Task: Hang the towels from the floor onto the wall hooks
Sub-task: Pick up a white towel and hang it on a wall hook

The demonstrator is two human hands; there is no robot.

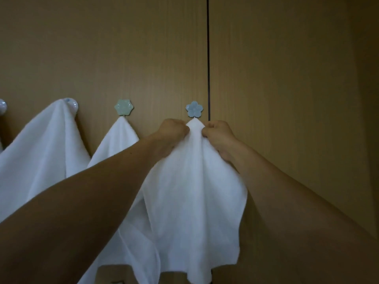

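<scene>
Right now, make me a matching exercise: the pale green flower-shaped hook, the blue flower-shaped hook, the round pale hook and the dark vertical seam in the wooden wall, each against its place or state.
1. pale green flower-shaped hook
2. blue flower-shaped hook
3. round pale hook
4. dark vertical seam

A. right of the blue hook
B. partly covered by the largest white towel
C. above the held white towel, pinched by left hand and right hand
D. carries the smaller white towel, no hand on it

Pairs: 1-D, 2-C, 3-B, 4-A
</scene>
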